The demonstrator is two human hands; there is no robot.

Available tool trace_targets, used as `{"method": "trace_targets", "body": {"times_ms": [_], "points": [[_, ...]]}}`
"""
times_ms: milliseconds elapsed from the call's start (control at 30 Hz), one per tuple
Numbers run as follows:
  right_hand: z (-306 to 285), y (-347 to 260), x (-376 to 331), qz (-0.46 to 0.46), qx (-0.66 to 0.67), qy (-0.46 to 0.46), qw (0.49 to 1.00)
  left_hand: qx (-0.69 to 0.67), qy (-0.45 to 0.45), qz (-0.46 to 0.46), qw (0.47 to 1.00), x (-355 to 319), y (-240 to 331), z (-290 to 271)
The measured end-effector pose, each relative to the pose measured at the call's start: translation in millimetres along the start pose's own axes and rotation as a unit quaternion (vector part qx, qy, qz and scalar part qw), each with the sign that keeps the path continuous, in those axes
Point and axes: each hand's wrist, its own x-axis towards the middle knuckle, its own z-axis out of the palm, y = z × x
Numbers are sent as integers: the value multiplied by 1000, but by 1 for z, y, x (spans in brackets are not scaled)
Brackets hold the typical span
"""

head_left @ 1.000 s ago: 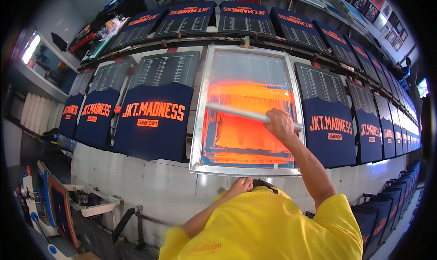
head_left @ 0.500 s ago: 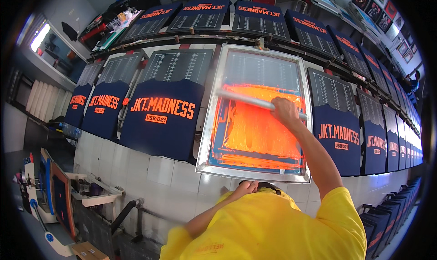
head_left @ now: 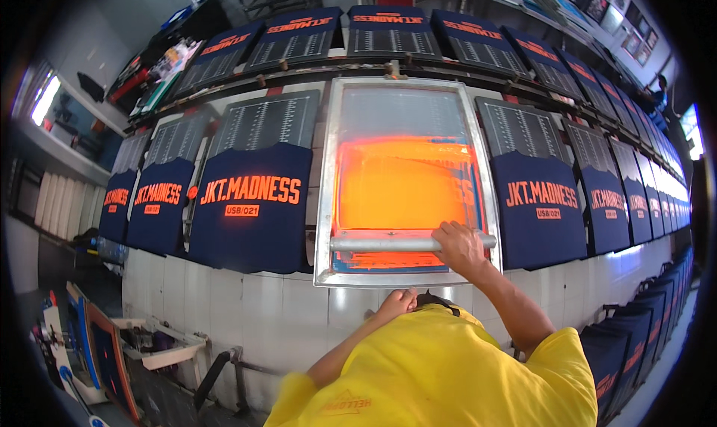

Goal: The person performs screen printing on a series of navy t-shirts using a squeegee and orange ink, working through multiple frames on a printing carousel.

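Observation:
My right hand [head_left: 458,248] is wrapped round the grey metal handle of a long squeegee [head_left: 381,244]. The squeegee lies crosswise near the close end of a silver-framed printing screen [head_left: 323,203]. Bright orange ink [head_left: 399,192] covers the middle of the mesh beyond it, with streaks on the near side. Dark cloth and lettering show faintly through the mesh at the right. Just short of the frame's near edge, my left hand [head_left: 398,302] is closed with curled fingers; what it holds, if anything, is hidden.
Navy shirts with orange print lie on dark boards either side of the screen: one at left [head_left: 250,240], one at right [head_left: 539,236]. A far row of shirts [head_left: 388,16] runs behind a rail. Stacked dark boards [head_left: 624,345] stand at the lower right.
My right hand has drawn the squeegee from mid-screen toward me, and it now lies nearly level. The ink behind it is a smoother sheet. My left hand stays by the near edge.

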Motion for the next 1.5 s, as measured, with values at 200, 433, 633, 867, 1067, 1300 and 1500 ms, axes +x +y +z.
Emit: {"method": "trace_targets", "body": {"times_ms": [200, 433, 633, 867, 1067, 1300, 1500], "points": [[-23, 19, -12, 63, 35, 12, 997, -165, -34, -108, 980, -11, 35, 4], [-15, -4, -47, 48, 3, -10, 999, -318, -86, -161, 930, -5, 27, -7], [1, -10, -61, 40, 3, 19, 999, -353, -91, -206, 908, -2, 30, -9], [11, -14, -73, 30, -16, 37, 999, -341, -96, -228, 907, -2, 38, -11], [13, -15, -71, 30, -29, 43, 998, -241, -20, -166, 956, -18, 38, 0], [8, -13, -67, 60, -50, 12, 997, 622, 198, 347, 673, -77, 161, -6], [-17, 1, -83, 76, -76, -12, 994, 742, 171, 249, 599, -54, 147, -50]]}}
